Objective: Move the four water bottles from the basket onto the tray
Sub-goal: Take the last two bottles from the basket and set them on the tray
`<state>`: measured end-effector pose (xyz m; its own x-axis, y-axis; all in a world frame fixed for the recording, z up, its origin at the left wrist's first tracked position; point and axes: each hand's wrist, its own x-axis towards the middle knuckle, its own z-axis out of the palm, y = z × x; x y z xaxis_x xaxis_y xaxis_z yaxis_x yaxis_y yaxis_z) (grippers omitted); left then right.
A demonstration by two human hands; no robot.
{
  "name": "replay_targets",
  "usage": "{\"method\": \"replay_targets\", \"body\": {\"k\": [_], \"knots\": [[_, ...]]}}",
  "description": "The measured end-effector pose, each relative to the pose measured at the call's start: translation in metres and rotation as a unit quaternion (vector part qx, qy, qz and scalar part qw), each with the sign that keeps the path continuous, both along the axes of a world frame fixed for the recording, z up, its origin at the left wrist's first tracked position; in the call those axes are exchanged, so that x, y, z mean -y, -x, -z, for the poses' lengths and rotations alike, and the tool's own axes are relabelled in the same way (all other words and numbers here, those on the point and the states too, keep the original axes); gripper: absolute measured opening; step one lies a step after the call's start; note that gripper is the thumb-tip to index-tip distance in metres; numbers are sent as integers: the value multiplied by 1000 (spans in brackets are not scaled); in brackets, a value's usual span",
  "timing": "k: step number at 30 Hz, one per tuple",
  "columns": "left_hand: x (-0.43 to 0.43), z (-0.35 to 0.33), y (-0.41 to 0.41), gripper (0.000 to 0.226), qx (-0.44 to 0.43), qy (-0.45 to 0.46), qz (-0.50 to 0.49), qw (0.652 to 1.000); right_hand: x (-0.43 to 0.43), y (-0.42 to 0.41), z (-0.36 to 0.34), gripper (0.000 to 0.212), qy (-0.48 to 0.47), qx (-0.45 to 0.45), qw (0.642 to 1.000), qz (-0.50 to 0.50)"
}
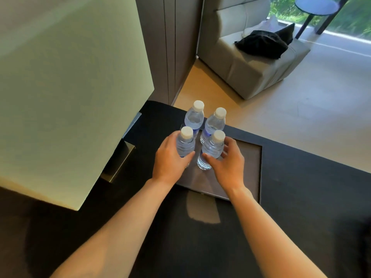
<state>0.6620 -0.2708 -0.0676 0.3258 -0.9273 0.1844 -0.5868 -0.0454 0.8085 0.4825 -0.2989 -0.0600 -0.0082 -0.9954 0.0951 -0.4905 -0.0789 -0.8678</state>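
Nearest me, the left hand (170, 157) wraps one bottle (185, 146) at its ribbed middle, and the right hand (227, 162) grasps a second bottle (211, 150) the same way. All four stand upright on the tray (249, 167), the two far bottles (204, 121) free. They look full, so rather heavy, with thin walls that give; hold them mid-body, firmly.

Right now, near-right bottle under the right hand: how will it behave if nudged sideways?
The near-right bottle is tall and narrow, so probably tippy. It looks full and capped, so likely fairly heavy. Its ribbed clear plastic may flex slightly under the right hand.
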Motion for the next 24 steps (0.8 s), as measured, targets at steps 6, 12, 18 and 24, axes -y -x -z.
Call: {"method": "replay_targets", "body": {"k": [6, 12, 18, 24], "knots": [[14, 5, -12, 71, -1, 6, 30, 1000, 3, -12, -1, 68, 6, -4, 1000, 15], [21, 5, -15, 68, 9, 23, 59, 998, 5, -17, -3, 68, 3, -12, 1000, 20], [24, 5, -13, 70, 0, 18, 67, 998, 5, -19, -1, 69, 0, -12, 1000, 22], [26, 7, -11, 74, -4, 20, 74, 997, 3, -19, 1, 71, -8, -15, 1000, 21]]}}
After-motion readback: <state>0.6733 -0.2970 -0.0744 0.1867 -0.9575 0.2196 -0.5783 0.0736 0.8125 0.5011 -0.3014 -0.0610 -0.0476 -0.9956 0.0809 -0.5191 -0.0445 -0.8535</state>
